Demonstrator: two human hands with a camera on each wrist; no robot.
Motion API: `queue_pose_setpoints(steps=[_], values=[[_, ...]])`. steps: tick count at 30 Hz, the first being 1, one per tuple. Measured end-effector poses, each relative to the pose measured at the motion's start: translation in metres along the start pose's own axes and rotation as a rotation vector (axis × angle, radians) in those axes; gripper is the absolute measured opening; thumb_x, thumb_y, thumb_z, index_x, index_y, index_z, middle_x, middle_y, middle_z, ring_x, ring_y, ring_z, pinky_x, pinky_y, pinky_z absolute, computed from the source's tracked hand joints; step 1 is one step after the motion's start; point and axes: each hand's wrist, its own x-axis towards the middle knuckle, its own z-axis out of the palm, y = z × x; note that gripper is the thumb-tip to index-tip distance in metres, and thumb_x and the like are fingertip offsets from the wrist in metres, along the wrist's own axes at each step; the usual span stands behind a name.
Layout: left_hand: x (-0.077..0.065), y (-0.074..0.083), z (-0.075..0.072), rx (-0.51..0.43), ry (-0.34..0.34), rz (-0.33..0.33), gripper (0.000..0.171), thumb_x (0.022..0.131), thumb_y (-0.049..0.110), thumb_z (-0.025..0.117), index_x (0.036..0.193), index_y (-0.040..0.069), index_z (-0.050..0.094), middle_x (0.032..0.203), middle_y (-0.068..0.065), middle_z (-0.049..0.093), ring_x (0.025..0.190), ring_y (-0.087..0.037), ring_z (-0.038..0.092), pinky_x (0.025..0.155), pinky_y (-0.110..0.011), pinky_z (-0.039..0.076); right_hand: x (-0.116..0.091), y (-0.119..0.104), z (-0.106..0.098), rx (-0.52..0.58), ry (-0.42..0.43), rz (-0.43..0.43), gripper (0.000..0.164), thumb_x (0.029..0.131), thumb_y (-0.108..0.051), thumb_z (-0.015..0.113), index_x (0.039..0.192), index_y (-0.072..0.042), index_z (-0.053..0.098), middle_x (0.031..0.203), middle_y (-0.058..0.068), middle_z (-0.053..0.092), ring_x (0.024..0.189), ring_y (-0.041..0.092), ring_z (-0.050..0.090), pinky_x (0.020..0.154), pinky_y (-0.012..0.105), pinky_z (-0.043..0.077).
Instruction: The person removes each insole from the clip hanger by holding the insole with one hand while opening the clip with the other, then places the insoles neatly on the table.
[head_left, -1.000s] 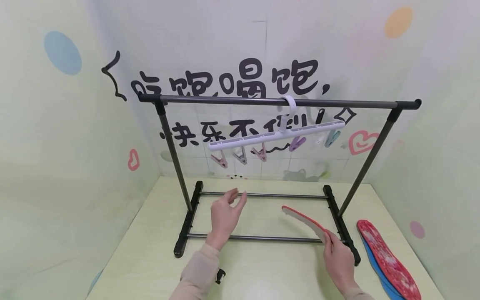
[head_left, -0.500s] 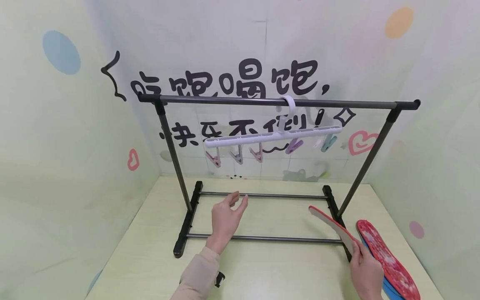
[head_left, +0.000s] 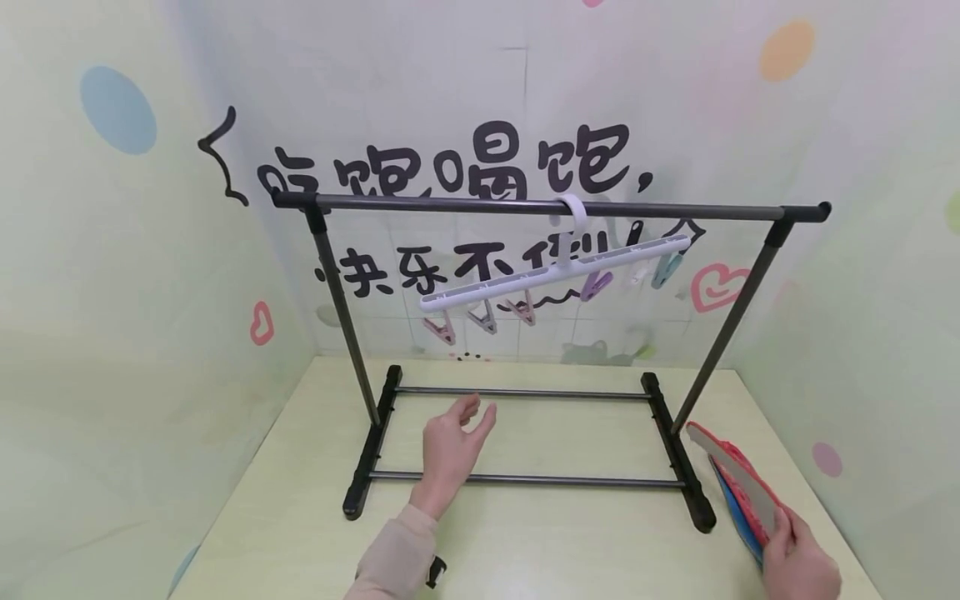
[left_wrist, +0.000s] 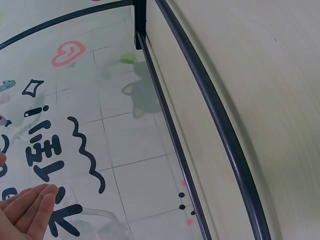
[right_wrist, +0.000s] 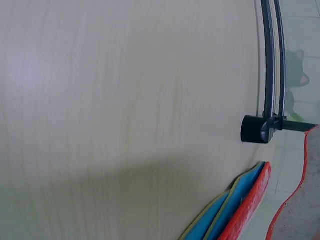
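My right hand [head_left: 801, 562] pinches one end of an insole [head_left: 738, 475] with a grey underside and red edge. It is tilted above the other insoles [right_wrist: 240, 205], which lie on the table at the right, red and blue; whether they touch is hidden. In the right wrist view the held insole's grey side fills the lower right edge. My left hand [head_left: 450, 446] hovers over the rack's base, thumb and fingers apart with nothing between them. Beyond it a white hanger [head_left: 555, 273] hangs from the rack's top bar, bearing several small pastel clips [head_left: 525, 312].
A dark metal rack [head_left: 427, 202] stands on the pale wooden table [head_left: 570, 542], its two low bars [head_left: 525, 479] crossing between black feet [head_left: 699, 500]. A small black object [head_left: 436, 572] lies beside my left sleeve. Behind is a printed backdrop.
My right hand has moved right and toward me, carrying the insole from the rack's base to over the other insoles. The hanger swings slightly. My left hand stays nearly still.
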Motion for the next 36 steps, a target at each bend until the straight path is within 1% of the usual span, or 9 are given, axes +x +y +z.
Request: queue_pose_setpoints(steps=[3,8,11,22,26,28,31,34,36], values=[[-0.002,-0.001,0.000,-0.003,-0.001,0.001,0.038,0.092,0.035,0.069,0.112,0.003,0.071,0.102,-0.014,0.076,0.087,-0.028,0.075,0.077,-0.040,0.060,0.012,0.011,-0.007,-0.020,-0.010,0.012,0.029,0.100,-0.011,0.052,0.109,0.014,0.062,0.098,0.037,0.064,0.085,0.058,0.062,0.071,0.063,0.047],[-0.004,-0.004,0.000,-0.006,0.006,-0.011,0.039,0.092,0.035,0.069,0.112,0.002,0.072,0.102,-0.014,0.076,0.088,-0.030,0.075,0.077,-0.040,0.060,0.032,0.024,-0.015,-0.097,-0.092,0.037,0.028,0.100,-0.010,0.050,0.111,0.014,0.058,0.100,0.040,0.061,0.084,0.061,0.058,0.070,0.065,0.044],[-0.005,-0.005,0.000,-0.004,0.009,-0.011,0.040,0.092,0.036,0.068,0.112,0.002,0.072,0.101,-0.014,0.076,0.088,-0.029,0.075,0.077,-0.040,0.060,0.037,0.027,-0.014,-0.131,-0.134,0.050,0.029,0.101,-0.011,0.048,0.114,0.013,0.057,0.103,0.040,0.060,0.086,0.060,0.058,0.071,0.064,0.044],[-0.006,-0.011,-0.002,0.016,0.012,-0.012,0.041,0.092,0.036,0.068,0.113,0.002,0.072,0.102,-0.015,0.076,0.087,-0.029,0.075,0.077,-0.040,0.060,0.048,0.029,-0.005,-0.220,-0.199,0.086,0.034,0.104,-0.013,0.044,0.124,0.013,0.055,0.114,0.039,0.058,0.098,0.056,0.058,0.085,0.062,0.045],[-0.007,-0.011,-0.002,0.016,0.012,-0.017,0.041,0.092,0.037,0.068,0.112,0.001,0.072,0.102,-0.015,0.076,0.087,-0.029,0.075,0.077,-0.041,0.060,0.045,0.032,-0.003,-0.217,-0.208,0.013,0.032,0.101,-0.011,0.049,0.123,0.012,0.056,0.113,0.038,0.058,0.097,0.056,0.059,0.082,0.062,0.047],[-0.007,-0.011,-0.003,0.010,0.009,-0.022,0.041,0.092,0.037,0.068,0.112,0.001,0.072,0.101,-0.015,0.076,0.087,-0.031,0.075,0.077,-0.042,0.060,0.041,0.036,-0.002,-0.211,-0.219,-0.044,0.031,0.098,-0.009,0.053,0.121,0.012,0.057,0.112,0.037,0.059,0.093,0.057,0.060,0.076,0.063,0.048],[-0.007,-0.011,-0.003,0.004,0.004,-0.025,0.041,0.092,0.036,0.068,0.112,0.001,0.072,0.101,-0.016,0.075,0.088,-0.032,0.075,0.078,-0.042,0.060,0.034,0.041,0.001,-0.203,-0.249,-0.094,0.030,0.095,-0.009,0.057,0.119,0.011,0.058,0.110,0.037,0.059,0.087,0.059,0.061,0.069,0.063,0.049],[-0.007,-0.011,-0.003,0.004,0.001,-0.028,0.041,0.092,0.036,0.068,0.112,0.001,0.072,0.101,-0.016,0.076,0.088,-0.032,0.075,0.079,-0.043,0.060,0.028,0.045,0.004,-0.198,-0.272,-0.117,0.031,0.093,-0.009,0.061,0.118,0.009,0.061,0.110,0.036,0.060,0.085,0.058,0.062,0.066,0.062,0.050],[-0.007,-0.011,-0.003,0.006,-0.001,-0.029,0.041,0.093,0.037,0.068,0.112,0.001,0.072,0.101,-0.015,0.076,0.088,-0.031,0.075,0.078,-0.043,0.060,0.026,0.046,0.006,-0.204,-0.302,-0.118,0.033,0.092,-0.010,0.064,0.120,0.007,0.062,0.113,0.035,0.059,0.090,0.057,0.062,0.070,0.061,0.051]])
